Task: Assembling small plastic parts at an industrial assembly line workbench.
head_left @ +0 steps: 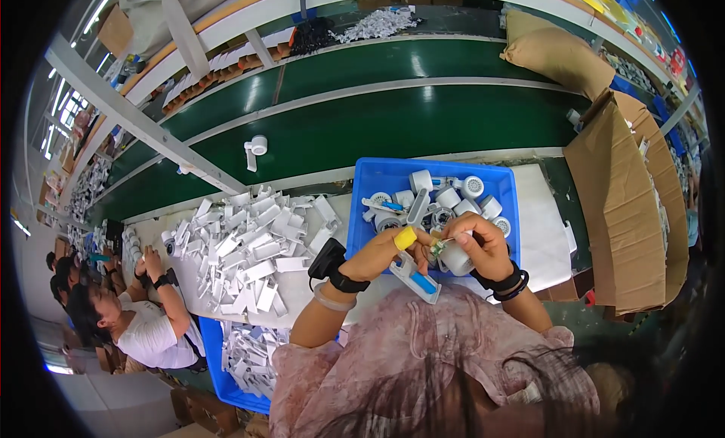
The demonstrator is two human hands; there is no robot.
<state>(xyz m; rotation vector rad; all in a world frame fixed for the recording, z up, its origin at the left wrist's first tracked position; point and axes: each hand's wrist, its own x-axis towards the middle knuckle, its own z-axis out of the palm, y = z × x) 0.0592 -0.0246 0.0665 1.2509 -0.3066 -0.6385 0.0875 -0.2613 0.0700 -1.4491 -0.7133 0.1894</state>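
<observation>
Assembly under way: left hand [384,255] grips a white handle shell [417,276]; right hand [474,245] pinches a small circuit board [437,248]; seating it apparently demands careful alignment.

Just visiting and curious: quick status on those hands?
Left hand grips white handle part. Right hand holds small circuit board. Blue bin behind; nothing blocking.
</observation>
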